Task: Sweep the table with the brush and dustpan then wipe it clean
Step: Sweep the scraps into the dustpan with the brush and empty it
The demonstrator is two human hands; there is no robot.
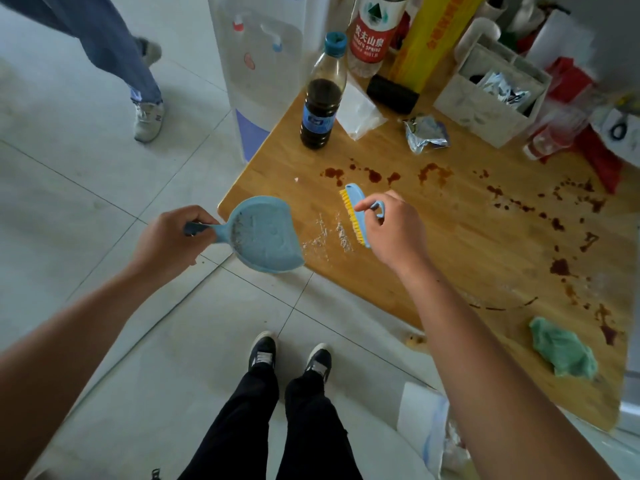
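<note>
My left hand (pixel 169 239) grips the handle of a light blue dustpan (pixel 265 237), held at the wooden table's (pixel 450 258) left edge with its lip against the edge. Grey crumbs lie inside the pan. My right hand (pixel 393 228) holds a blue brush with yellow bristles (pixel 355 213), bristles facing the pan. Thin lines of white crumbs (pixel 329 237) lie on the table between brush and pan. Dark brown spill stains (pixel 433 173) spread across the tabletop. A crumpled green cloth (pixel 562 351) lies near the table's front right.
A dark sauce bottle (pixel 322 98), a large water bottle (pixel 372 32), a crumpled foil packet (pixel 426 133), a white box (pixel 491 91) and red items crowd the table's far side. A water dispenser (pixel 256 64) stands left of it. Another person's legs (pixel 138 81) are on the tiled floor.
</note>
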